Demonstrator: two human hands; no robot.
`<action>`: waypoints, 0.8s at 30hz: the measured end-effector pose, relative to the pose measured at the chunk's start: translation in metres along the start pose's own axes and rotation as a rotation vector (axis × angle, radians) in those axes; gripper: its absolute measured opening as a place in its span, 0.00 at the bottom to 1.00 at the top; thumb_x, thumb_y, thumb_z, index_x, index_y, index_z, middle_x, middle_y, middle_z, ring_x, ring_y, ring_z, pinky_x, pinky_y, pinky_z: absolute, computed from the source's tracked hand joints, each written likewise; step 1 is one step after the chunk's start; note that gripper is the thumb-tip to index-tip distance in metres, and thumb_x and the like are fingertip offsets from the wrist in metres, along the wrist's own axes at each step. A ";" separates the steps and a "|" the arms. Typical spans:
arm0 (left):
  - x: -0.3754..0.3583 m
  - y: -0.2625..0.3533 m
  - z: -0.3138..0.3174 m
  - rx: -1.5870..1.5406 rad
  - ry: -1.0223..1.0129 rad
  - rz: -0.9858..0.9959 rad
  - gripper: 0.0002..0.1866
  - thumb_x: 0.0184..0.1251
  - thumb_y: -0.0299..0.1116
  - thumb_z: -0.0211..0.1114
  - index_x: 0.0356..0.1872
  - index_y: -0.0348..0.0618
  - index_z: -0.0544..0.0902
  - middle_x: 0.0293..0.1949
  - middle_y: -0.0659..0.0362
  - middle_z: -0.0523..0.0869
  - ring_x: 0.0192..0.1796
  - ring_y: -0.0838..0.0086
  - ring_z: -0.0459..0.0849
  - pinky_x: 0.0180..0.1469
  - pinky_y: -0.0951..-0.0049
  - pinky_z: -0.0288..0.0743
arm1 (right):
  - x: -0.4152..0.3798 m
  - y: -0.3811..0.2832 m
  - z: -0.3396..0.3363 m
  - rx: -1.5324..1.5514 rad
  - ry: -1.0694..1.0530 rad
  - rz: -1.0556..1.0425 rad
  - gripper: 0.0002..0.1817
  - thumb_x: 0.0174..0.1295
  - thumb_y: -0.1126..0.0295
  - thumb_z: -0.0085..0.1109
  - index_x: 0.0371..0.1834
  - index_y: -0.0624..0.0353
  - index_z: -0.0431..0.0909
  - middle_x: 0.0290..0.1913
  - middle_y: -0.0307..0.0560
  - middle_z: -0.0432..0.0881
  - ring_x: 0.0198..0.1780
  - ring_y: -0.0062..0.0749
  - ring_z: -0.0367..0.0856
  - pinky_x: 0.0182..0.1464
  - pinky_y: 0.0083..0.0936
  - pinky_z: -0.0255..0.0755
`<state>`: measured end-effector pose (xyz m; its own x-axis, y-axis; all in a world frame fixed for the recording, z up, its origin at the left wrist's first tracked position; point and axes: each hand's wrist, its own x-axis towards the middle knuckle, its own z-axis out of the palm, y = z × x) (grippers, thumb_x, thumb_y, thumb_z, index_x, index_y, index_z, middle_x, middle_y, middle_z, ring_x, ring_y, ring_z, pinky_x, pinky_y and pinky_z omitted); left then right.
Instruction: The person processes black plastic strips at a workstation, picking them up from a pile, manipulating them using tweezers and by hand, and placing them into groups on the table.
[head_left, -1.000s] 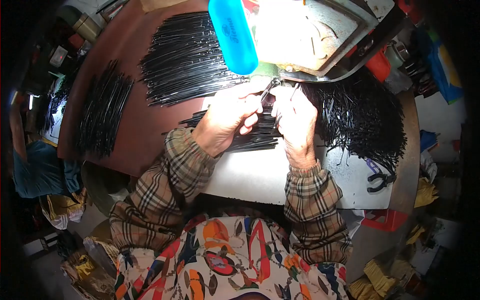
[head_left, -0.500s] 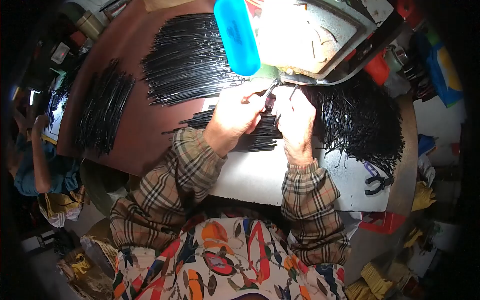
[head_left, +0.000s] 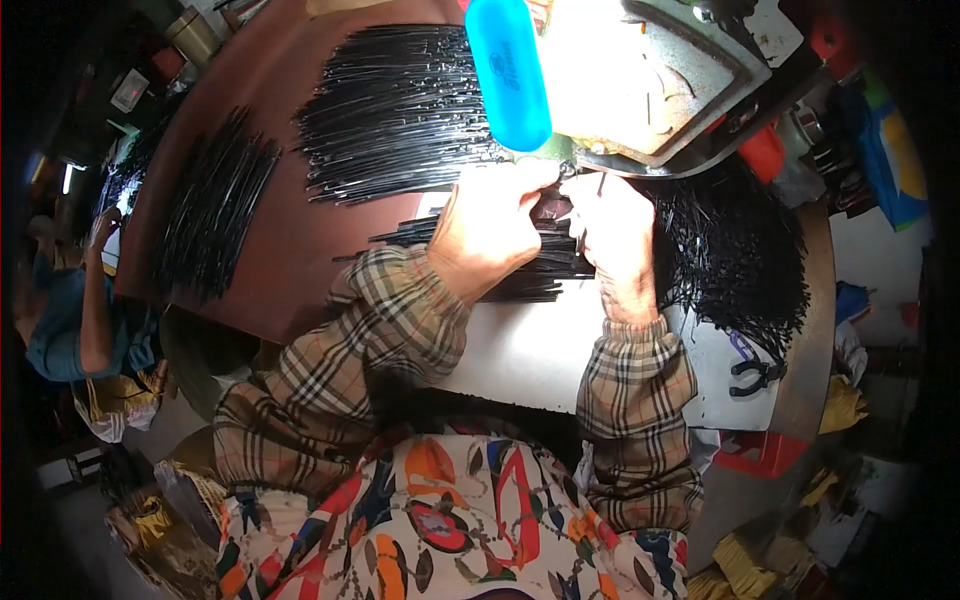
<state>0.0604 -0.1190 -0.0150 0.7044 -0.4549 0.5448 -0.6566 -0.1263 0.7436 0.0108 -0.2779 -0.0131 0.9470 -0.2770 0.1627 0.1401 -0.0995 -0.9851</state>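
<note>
My left hand (head_left: 488,225) is closed in a pinch at the edge of a brightly lit machine (head_left: 690,110), below its blue plastic part (head_left: 510,75). A small dark looped end shows by the fingertips; what they grip is mostly hidden. Beside it, my right hand (head_left: 617,235) is closed on a thin black strip (head_left: 602,183), whose tip shows above the fingers. Under and between both hands lies a small bunch of black strips (head_left: 530,290). Left of the machine spreads a large layer of similar strips (head_left: 390,115).
A tangled black heap (head_left: 740,255) lies to the right, with black-handled pliers (head_left: 755,376) below it. Another bunch of strips (head_left: 215,210) lies on the brown tabletop (head_left: 285,240) at left. Beyond it sits another person (head_left: 85,320). A red bin (head_left: 765,452) stands under the table's right side.
Both hands have shifted slightly right in view, along with the machine. The left hand has turned more palm-down, and the dark strip that stuck out of it no longer shows clearly.
</note>
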 end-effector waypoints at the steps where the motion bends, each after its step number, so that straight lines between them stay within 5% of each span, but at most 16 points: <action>1: 0.001 0.006 -0.002 0.124 0.024 0.053 0.18 0.53 0.17 0.59 0.47 0.37 0.81 0.29 0.52 0.83 0.29 0.63 0.81 0.35 0.68 0.76 | 0.002 -0.001 0.000 -0.021 -0.005 0.030 0.06 0.65 0.73 0.56 0.33 0.64 0.79 0.22 0.35 0.77 0.21 0.15 0.72 0.23 0.15 0.66; 3: 0.003 0.017 -0.004 0.376 0.074 0.160 0.13 0.48 0.18 0.59 0.39 0.37 0.80 0.30 0.50 0.82 0.32 0.54 0.81 0.35 0.61 0.75 | 0.000 -0.009 -0.003 0.133 -0.051 0.150 0.06 0.66 0.72 0.56 0.34 0.64 0.79 0.22 0.35 0.77 0.20 0.14 0.71 0.22 0.15 0.65; 7: 0.002 0.025 -0.002 0.429 0.024 0.153 0.12 0.47 0.19 0.61 0.36 0.40 0.76 0.28 0.52 0.79 0.33 0.55 0.82 0.36 0.61 0.77 | -0.005 -0.008 -0.003 0.106 -0.033 0.220 0.07 0.66 0.71 0.56 0.35 0.64 0.78 0.22 0.36 0.77 0.18 0.14 0.70 0.20 0.16 0.64; 10: 0.001 0.022 0.000 0.481 0.030 0.186 0.23 0.48 0.19 0.61 0.50 0.40 0.80 0.29 0.54 0.80 0.31 0.61 0.81 0.36 0.65 0.76 | -0.004 0.002 0.005 -0.071 0.049 0.035 0.07 0.66 0.71 0.56 0.34 0.64 0.78 0.22 0.36 0.77 0.19 0.14 0.70 0.20 0.16 0.65; 13: 0.001 0.022 0.001 0.431 0.077 0.191 0.12 0.48 0.19 0.61 0.36 0.40 0.76 0.29 0.52 0.80 0.33 0.56 0.82 0.36 0.61 0.77 | -0.006 0.003 0.004 -0.003 0.029 0.052 0.07 0.67 0.71 0.56 0.35 0.64 0.78 0.23 0.37 0.78 0.20 0.15 0.71 0.21 0.16 0.66; 24: 0.003 0.021 -0.003 0.416 0.054 0.189 0.13 0.47 0.19 0.60 0.37 0.39 0.76 0.29 0.51 0.79 0.33 0.56 0.81 0.36 0.62 0.77 | -0.007 -0.003 0.004 0.001 0.014 0.069 0.07 0.67 0.71 0.56 0.35 0.64 0.78 0.22 0.37 0.77 0.20 0.15 0.72 0.22 0.16 0.66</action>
<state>0.0490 -0.1205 0.0034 0.5674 -0.4588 0.6838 -0.8197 -0.3935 0.4161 0.0050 -0.2713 -0.0114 0.9502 -0.2969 0.0953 0.0751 -0.0786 -0.9941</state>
